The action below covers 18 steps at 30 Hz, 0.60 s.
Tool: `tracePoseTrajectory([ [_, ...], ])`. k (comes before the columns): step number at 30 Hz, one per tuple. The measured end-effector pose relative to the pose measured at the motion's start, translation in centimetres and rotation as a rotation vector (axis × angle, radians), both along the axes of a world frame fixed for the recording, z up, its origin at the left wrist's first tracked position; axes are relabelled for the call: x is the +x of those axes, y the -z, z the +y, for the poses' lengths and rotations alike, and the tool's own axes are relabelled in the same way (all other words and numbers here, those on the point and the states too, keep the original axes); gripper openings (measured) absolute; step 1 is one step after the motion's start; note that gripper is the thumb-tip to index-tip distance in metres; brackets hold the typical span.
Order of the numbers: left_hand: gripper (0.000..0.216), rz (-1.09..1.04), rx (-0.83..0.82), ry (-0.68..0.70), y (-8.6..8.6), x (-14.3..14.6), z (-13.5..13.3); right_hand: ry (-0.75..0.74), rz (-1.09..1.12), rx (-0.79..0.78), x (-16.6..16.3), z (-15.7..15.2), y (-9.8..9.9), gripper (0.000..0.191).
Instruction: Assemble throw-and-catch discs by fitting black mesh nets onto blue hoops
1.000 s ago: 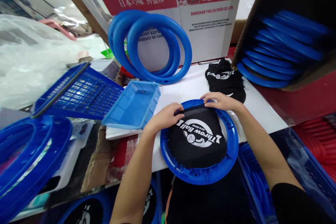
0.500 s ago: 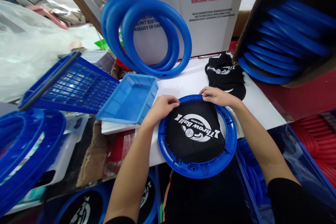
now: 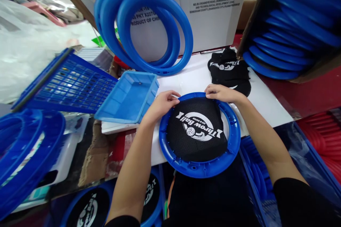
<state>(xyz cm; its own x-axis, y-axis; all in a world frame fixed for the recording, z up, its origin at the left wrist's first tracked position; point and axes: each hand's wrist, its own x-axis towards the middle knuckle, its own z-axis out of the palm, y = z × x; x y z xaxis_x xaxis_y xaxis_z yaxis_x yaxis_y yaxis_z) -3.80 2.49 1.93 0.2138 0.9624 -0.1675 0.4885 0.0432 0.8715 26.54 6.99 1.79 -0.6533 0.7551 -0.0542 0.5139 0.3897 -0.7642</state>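
Observation:
A blue plastic ring (image 3: 234,138) lies at the table's front edge, its ribbed inner side up. Inside it is a round black mesh net (image 3: 186,149) printed "Throw Ball" in white. On the right, the net's edge stands away from the ring, and a pale gap shows there. My left hand (image 3: 163,104) is at the upper left of the ring, thumb and fingers closed at the net's edge. At the ring's top, my right hand (image 3: 222,93) pinches the net's edge against the rim. The fingertips partly hide the fabric.
Behind the ring lie more black nets (image 3: 227,69). Several blue rings (image 3: 188,35) lean on a carton (image 3: 213,25). A light-blue tray (image 3: 128,95) and a blue basket (image 3: 77,81) stand left. A box at right holds stacked blue rings (image 3: 282,49); red rings (image 3: 319,138) lie below.
The view has shifted slightly, so the background sits a little higher. My left fingers have spread a little at the rim. My right hand stays at nearly the same spot on the ring.

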Motion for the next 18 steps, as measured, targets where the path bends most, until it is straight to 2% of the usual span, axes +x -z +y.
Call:
tracePoseTrajectory([
  [6, 0.016, 0.097, 0.147, -0.014, 0.18, 0.58, -0.17, 0.058, -0.029, 0.000, -0.24, -0.05, 0.23, 0.016],
  [13, 0.010, 0.068, 0.129, -0.031, 0.33, 0.47, 0.11, 0.078, -0.073, 0.114, -0.41, -0.64, 0.27, 0.015],
  [18, 0.011, 0.098, 0.124, 0.002, 0.17, 0.21, 0.18, 0.074, -0.034, 0.042, 0.14, -0.27, 0.29, 0.019],
])
